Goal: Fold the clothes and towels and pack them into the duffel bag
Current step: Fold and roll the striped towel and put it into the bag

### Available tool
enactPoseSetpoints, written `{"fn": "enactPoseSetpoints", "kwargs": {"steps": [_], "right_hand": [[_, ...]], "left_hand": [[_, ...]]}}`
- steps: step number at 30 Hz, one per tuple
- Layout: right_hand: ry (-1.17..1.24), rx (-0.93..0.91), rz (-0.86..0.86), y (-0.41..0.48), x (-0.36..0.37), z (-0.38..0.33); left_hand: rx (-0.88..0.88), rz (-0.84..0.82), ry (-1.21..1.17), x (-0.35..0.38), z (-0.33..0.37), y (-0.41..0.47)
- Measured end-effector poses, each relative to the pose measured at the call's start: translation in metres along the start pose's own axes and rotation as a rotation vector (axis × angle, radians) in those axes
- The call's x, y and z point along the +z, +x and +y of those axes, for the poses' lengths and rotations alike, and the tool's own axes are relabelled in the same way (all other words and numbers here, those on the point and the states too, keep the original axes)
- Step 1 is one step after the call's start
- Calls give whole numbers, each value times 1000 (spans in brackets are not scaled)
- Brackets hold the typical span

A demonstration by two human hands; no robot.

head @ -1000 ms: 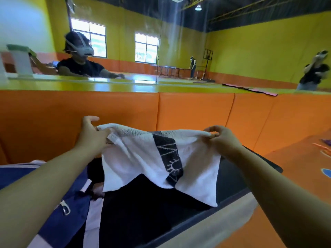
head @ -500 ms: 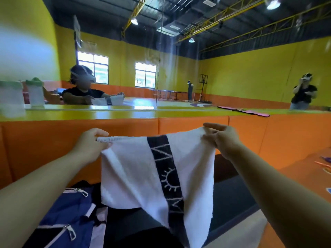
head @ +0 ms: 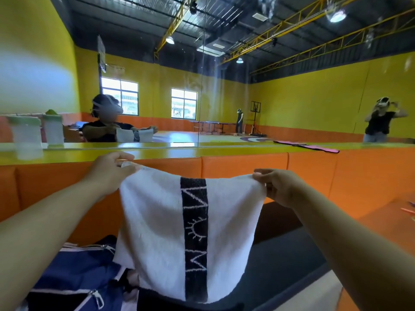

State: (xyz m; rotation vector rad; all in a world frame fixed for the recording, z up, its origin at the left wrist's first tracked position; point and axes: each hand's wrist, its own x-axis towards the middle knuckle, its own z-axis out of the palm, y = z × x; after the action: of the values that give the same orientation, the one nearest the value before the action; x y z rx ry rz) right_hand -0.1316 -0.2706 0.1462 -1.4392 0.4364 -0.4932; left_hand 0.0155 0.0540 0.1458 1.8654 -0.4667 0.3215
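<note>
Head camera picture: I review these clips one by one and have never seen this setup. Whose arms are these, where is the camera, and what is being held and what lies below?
There is no machine here. The camera sits on a person's head and looks forward and down, so the two bare arms coming in from the bottom corners are that person's own. The left hand and the right hand each pinch a top corner of a white towel with their fingers and hold it up spread out, hanging freely. A black band with a pale pattern runs down its middle. Below at left lies a blue duffel bag with white zips. Under the towel is a dark mat. Behind it stands an orange padded wall with a mirror above, which shows the same person holding the towel. The towel is not yet folded.
</note>
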Motion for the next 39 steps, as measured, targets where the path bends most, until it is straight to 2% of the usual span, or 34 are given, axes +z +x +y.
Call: {"fn": "enactPoseSetpoints", "kwargs": {"steps": [4, 8, 15, 20, 25, 32, 39], "right_hand": [[0, 128, -115, -7, -6, 4], [63, 157, -216, -11, -5, 8], [186, 119, -115, -9, -5, -6], [47, 58, -131, -16, -4, -14], [-261, -123, -7, -22, -12, -16], [-467, -356, 109, -29, -21, -17], [-377, -528, 121, -45, -34, -29]], "left_hand": [[22, 10, -10, -3, 1, -4], [52, 17, 28, -3, 0, -6], [75, 52, 65, -5, -1, -5], [82, -18, 41, -6, 3, -6], [109, -10, 117, -7, 8, -7], [145, -2, 226, -4, 16, -13], [181, -12, 268, -9, 23, -27]]}}
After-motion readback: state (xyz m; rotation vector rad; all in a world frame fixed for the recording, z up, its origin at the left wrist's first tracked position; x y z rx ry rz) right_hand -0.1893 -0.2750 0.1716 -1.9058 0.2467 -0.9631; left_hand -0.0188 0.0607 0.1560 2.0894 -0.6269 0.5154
